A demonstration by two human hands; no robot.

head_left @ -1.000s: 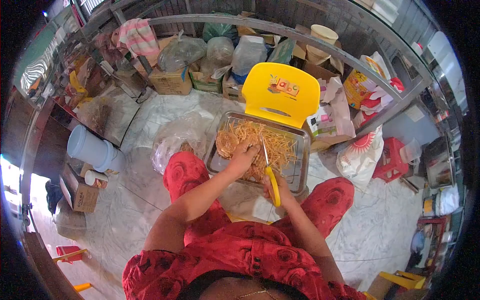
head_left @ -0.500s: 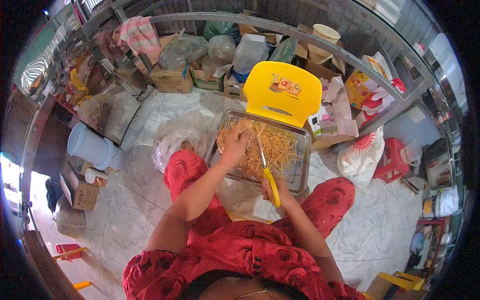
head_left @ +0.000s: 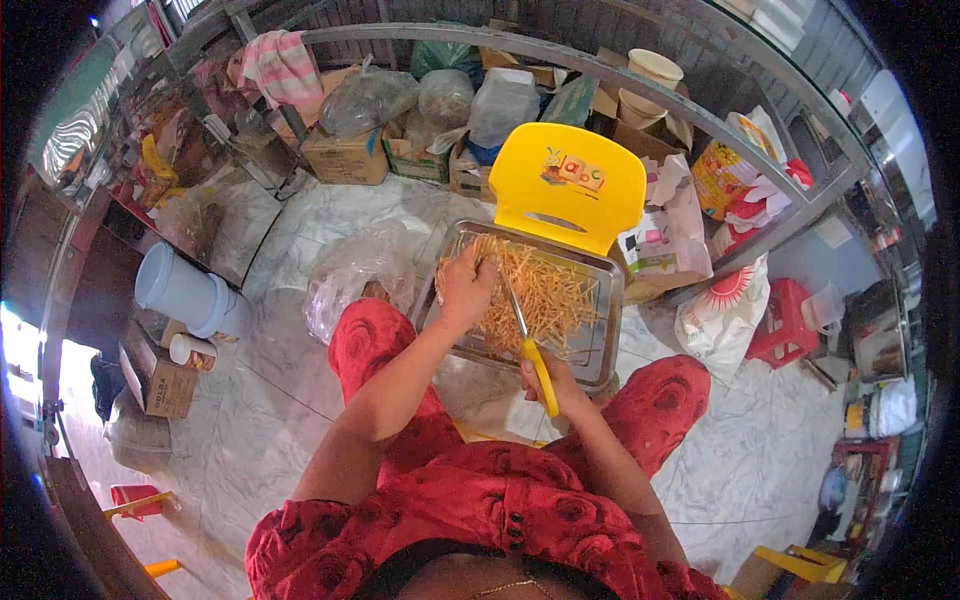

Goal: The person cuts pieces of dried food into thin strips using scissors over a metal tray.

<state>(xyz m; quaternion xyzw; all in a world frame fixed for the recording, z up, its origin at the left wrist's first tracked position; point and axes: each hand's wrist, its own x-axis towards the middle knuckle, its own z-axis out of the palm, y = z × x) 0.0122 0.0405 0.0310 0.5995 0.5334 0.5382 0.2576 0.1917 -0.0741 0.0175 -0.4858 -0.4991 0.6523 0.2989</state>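
Observation:
A metal tray (head_left: 613,325) between my knees holds a loose pile of thin golden-brown strips (head_left: 550,290). My left hand (head_left: 468,288) is over the left part of the pile, its fingers closed on some of the strips. Yellow-handled scissors (head_left: 540,375) are in my right hand (head_left: 560,382), at the near edge of the tray. Their metal blades point up and left into the strips, close to my left fingertips. My fingers and the strips partly hide the blade tips.
A yellow chair back (head_left: 570,185) with letters on it stands just behind the tray. Left of the tray lies a clear plastic bag (head_left: 360,275). A white sack (head_left: 725,315) and red crate (head_left: 782,325) are at the right, a white bucket (head_left: 180,290) at the left. Boxes and bags line the back.
My left hand has shifted slightly left and down. The scissors have swung a little to the left, their blades now nearer my left fingers. The tray stays in place.

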